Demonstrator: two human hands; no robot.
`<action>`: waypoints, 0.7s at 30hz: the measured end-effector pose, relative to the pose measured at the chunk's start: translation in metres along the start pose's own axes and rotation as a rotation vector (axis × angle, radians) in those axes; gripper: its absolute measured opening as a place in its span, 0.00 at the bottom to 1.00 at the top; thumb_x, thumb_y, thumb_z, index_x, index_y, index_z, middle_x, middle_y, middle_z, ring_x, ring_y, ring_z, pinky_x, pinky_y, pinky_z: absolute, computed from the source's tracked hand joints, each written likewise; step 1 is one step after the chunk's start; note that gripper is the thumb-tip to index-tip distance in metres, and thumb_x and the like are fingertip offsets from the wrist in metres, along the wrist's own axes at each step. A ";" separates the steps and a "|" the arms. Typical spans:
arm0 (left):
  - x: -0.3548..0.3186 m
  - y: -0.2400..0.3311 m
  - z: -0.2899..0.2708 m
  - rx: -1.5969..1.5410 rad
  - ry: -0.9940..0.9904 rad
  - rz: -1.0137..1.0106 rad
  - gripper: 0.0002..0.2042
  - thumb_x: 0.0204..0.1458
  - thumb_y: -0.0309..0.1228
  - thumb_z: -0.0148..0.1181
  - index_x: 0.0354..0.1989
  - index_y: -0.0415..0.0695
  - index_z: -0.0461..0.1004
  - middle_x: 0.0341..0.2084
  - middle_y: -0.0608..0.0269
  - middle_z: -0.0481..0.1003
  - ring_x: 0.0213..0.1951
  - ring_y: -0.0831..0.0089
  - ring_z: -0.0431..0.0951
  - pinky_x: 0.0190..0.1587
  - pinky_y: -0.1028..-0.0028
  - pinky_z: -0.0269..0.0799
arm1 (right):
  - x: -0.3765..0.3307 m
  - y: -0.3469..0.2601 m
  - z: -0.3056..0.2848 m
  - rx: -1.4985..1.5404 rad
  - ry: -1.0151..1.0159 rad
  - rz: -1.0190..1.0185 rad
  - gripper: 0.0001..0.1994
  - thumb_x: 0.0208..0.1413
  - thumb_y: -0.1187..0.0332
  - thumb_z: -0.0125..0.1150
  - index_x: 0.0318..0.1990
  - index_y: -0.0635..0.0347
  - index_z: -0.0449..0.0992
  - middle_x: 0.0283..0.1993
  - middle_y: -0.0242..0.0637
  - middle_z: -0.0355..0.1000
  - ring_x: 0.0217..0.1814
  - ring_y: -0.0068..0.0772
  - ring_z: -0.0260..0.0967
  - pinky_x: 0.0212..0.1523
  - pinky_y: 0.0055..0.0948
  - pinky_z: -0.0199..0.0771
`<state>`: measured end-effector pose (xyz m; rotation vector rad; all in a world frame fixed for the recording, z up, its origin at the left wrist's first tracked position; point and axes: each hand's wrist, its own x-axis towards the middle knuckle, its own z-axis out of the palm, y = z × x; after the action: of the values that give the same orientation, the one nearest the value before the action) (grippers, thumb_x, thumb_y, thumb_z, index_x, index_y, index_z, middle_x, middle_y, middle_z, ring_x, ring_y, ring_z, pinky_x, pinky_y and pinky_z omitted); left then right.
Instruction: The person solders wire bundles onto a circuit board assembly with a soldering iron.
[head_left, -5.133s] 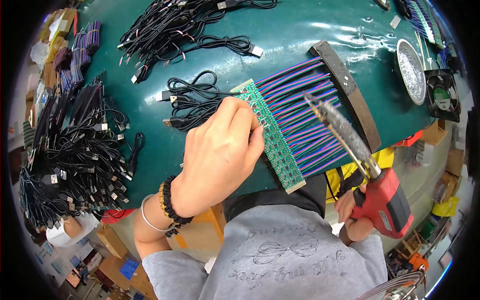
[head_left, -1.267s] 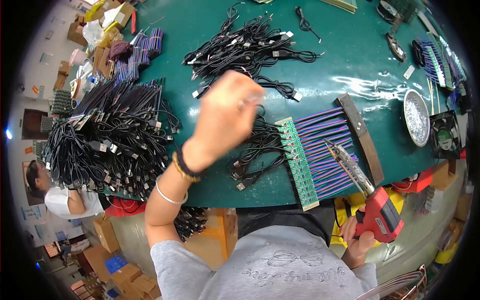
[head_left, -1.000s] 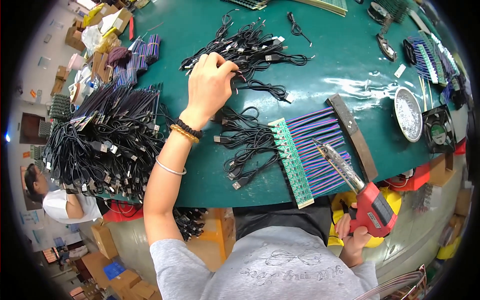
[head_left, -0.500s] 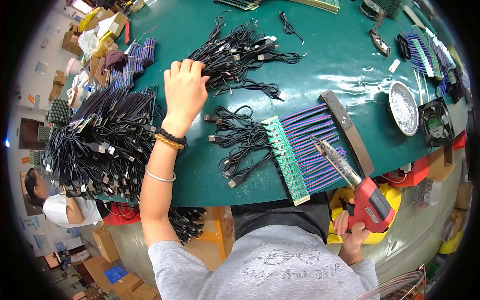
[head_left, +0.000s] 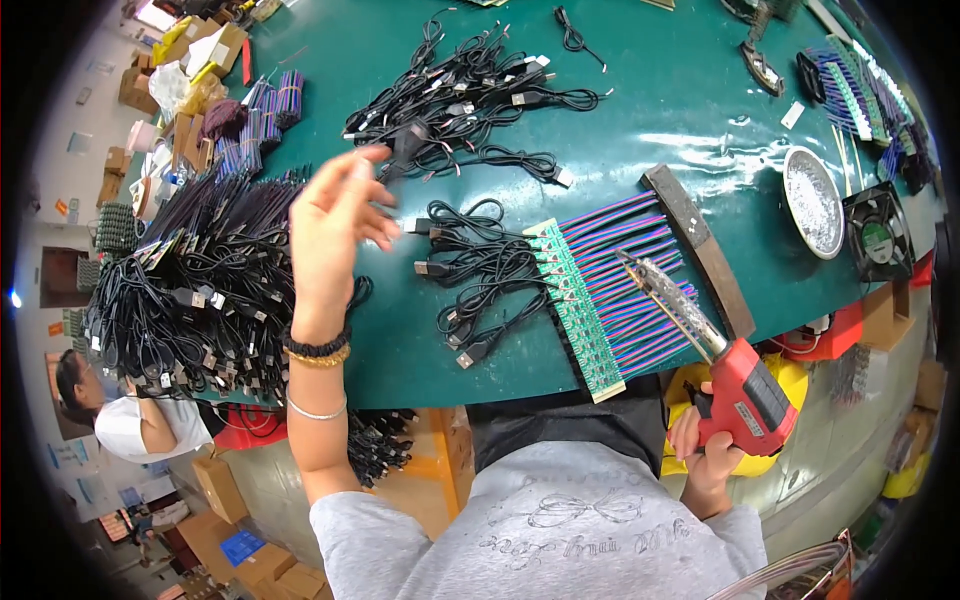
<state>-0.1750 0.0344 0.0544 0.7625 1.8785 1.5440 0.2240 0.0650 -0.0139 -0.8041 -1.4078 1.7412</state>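
Cables first: a loose bunch of black USB cables (head_left: 470,85) lies on the green table (head_left: 660,110) at twelve o'clock from the left hand (head_left: 335,225), and one black cable plug (head_left: 405,150) blurs just at the fingertips — whether it is pinched or only touched, I cannot tell. That left hand is raised above the table, fingers spread and loosely curved, beaded bracelets (head_left: 318,350) on the wrist. At nine o'clock from it sprawls a big heap of black cables (head_left: 190,290), spilling over the table edge. At three o'clock, a smaller tangle of black cables (head_left: 480,275) runs into a long green circuit strip (head_left: 575,300), with purple and blue wires (head_left: 630,270) fanning out beyond it to a dark bar (head_left: 700,245). Down at four o'clock, the right hand (head_left: 700,450) is wrapped tight around the grip of a red soldering gun (head_left: 745,395), its metal tip (head_left: 665,295) hovering over the coloured wires. Farther right, a round metal dish (head_left: 812,200) and a small black fan (head_left: 878,232).
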 end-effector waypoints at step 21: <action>-0.027 -0.025 0.032 0.433 0.100 0.881 0.09 0.53 0.13 0.54 0.41 0.38 0.71 0.36 0.56 0.75 0.37 0.67 0.77 0.43 0.72 0.72 | 0.004 -0.001 0.011 0.099 -0.003 -0.123 0.28 0.63 0.57 0.53 0.61 0.70 0.57 0.15 0.29 0.59 0.14 0.22 0.57 0.21 0.23 0.62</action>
<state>-0.1351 0.0307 0.0265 1.9330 2.1014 1.6614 0.2130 0.0629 -0.0106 -0.6485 -1.3332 1.7042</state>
